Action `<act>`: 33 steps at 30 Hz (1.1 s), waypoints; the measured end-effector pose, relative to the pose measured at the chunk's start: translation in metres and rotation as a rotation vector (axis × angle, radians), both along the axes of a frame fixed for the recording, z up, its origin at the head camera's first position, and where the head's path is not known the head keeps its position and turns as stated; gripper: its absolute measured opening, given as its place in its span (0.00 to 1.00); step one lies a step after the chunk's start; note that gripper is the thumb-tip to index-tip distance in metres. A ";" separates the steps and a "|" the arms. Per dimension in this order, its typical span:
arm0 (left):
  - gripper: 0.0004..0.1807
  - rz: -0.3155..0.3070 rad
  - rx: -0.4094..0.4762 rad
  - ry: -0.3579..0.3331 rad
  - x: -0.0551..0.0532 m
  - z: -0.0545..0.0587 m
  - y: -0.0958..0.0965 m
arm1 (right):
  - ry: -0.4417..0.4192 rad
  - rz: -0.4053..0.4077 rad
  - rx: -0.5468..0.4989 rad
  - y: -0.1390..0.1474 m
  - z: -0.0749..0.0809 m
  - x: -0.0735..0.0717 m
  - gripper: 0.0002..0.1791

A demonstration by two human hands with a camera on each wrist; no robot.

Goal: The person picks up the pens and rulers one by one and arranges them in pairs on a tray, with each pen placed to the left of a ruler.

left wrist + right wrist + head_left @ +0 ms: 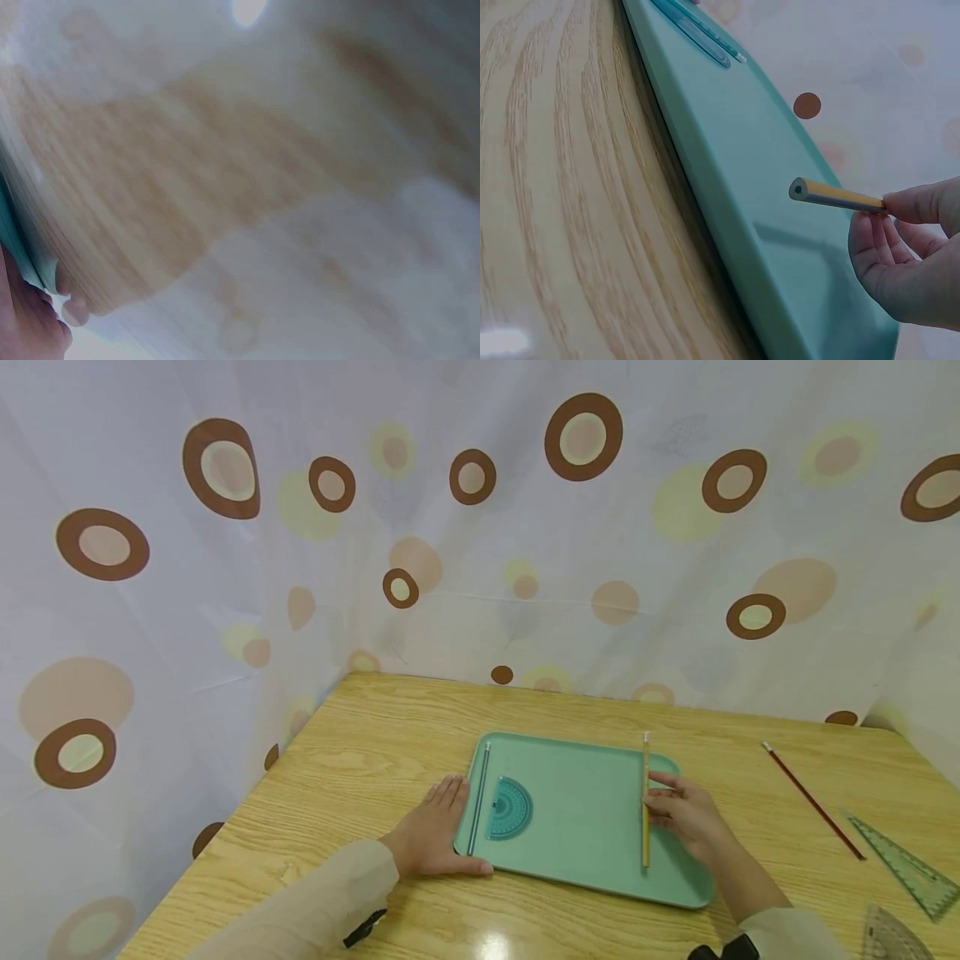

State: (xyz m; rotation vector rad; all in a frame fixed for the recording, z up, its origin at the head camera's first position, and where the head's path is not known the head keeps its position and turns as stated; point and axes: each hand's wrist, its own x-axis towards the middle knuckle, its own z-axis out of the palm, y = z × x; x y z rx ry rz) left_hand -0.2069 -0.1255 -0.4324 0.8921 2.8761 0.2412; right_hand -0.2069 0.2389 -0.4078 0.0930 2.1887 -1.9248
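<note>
My right hand (692,820) pinches a yellow pencil (646,847) between thumb and fingertips, over the right part of a mint-green tray (581,810). In the right wrist view the unsharpened end of the pencil (832,194) points away from the hand, and its shadow falls on the tray below. My left hand (435,833) rests at the tray's near left corner, fingers extended along the left edge and thumb along the front edge. Inside the tray on the left lie a dark bluish pencil (478,799) and a blue half-round protractor (513,808), side by side.
Right of the tray, a dark red pencil (813,802) lies on the wooden table (375,735). Nearer the front right are a greenish clear set square (907,868) and a clear protractor (891,937), partly cut off. A patterned curtain (525,543) hangs behind the table.
</note>
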 end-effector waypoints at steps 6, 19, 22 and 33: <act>0.64 -0.003 -0.001 0.001 0.000 0.000 0.000 | -0.012 -0.002 0.001 -0.007 0.000 0.001 0.33; 0.65 0.002 -0.013 0.010 -0.002 -0.001 0.000 | -0.030 -0.003 -0.014 -0.020 0.000 0.000 0.33; 0.65 0.003 -0.011 0.008 -0.002 -0.001 0.000 | -0.024 0.011 -0.027 -0.025 0.002 0.000 0.33; 0.64 0.006 -0.010 0.004 -0.001 -0.001 0.000 | -0.022 0.024 -0.043 -0.048 0.009 0.004 0.31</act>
